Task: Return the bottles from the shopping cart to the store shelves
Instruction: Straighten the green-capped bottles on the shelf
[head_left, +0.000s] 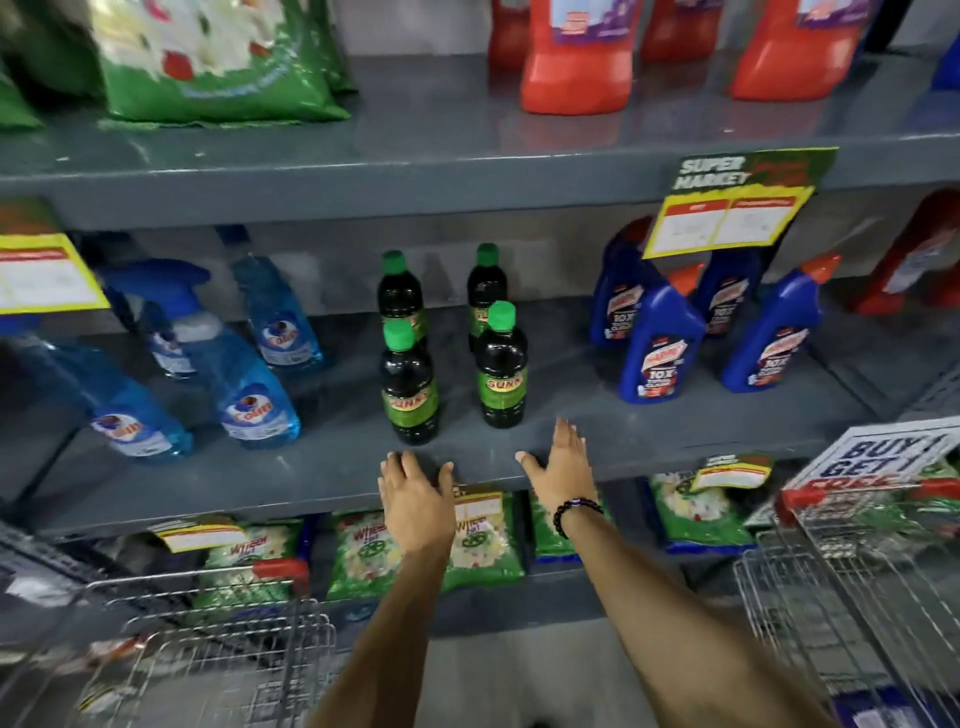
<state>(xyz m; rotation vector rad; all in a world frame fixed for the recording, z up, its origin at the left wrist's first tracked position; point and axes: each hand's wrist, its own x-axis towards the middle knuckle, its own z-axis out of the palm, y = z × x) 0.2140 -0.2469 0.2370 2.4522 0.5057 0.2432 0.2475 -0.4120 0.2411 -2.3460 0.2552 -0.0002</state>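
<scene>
Carts first: left cart (208, 649) low at the near left, second cart (852, 571) at the right; can't tell from here whether either has bottles in it, wire and blur hide the contents. Both hands are empty, fingers spread, palms down. Left hand (415, 493) sits at the front lip of the middle shelf (649, 441); right hand (563, 467), beaded bracelet on the wrist, lies just over the lip, fingertips near the front-right bottle. Four dark green-capped bottles (501, 364) stand upright mid-shelf in two rows, apart from each other, blue sprayers (249, 384) to their left, blue jugs (660, 343) to their right. My read: a placement is just done, next step is fetching another from a cart. To do it well: grip each bottle round the body, set it down upright in the bare strip in front of or between the existing four, labels forward, and don't sweep the wrist into the front pair; they're tall and narrow and likely tip easily.
</scene>
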